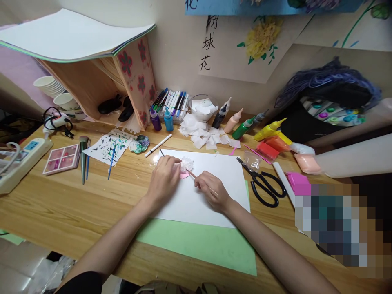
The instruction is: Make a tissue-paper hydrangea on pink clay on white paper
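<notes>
White paper point(211, 204) lies on a green sheet point(199, 245). Near its top left sits a fluffy white tissue flower point(186, 164) with a pink piece point(184, 175) at its lower edge. My left hand point(165, 177) rests at the left of the flower, fingers together at its edge; whether they pinch anything is hidden. In my right hand point(211, 190), closed, is a thin stick point(192, 174), its tip at the flower's lower right side.
Black scissors point(263, 183) lie right of the paper. Behind are torn tissue pieces point(199, 130), paint bottles point(241, 128) and markers point(171, 104). Brushes point(83, 159), a palette point(61, 159) and a power strip point(27, 163) are at the left.
</notes>
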### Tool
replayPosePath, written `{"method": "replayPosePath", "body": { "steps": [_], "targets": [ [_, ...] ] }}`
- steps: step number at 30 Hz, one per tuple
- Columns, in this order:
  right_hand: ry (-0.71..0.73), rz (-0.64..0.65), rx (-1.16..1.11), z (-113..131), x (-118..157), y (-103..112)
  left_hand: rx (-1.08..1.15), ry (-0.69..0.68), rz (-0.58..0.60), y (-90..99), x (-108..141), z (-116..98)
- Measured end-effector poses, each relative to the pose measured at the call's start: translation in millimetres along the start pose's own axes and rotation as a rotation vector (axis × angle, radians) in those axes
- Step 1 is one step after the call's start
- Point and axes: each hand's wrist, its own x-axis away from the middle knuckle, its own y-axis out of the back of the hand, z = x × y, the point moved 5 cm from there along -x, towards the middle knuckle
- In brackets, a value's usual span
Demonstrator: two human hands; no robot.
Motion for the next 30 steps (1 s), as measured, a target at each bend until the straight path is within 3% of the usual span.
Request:
{"method": "replayPosePath", "body": {
  "steps": [4, 8, 15, 20, 23, 26, 30],
  "targets": [
    [-0.039, 0.016, -0.023, -4, 0, -1, 0.162, 0.202, -0.047, -2.2, -4, 34],
    [-0.095, -0.011, -0.076, -5, -1, -2, 0.334, 0.266, -0.008, -9.0, -7, 56],
    [-0.324, -0.16, -0.13, -6, -32, 0, 0.408, 0.284, 0.008, -9.0, -10, 61],
    [-0.518, -0.136, -0.112, -9, -62, 4, 0.434, 0.284, 0.012, -10.3, -10, 63],
    [-0.485, -0.104, -0.196, -9, -55, 4, 0.456, 0.267, -0.001, -10.4, -10, 64],
    [-0.38, -0.084, -0.27, -10, -33, 2, 0.467, 0.26, -0.003, -11.0, -10, 64],
    [-0.232, -0.083, -0.207, -10, -5, 2, 0.46, 0.271, -0.001, -11.9, -9, 65]
  ]
}}
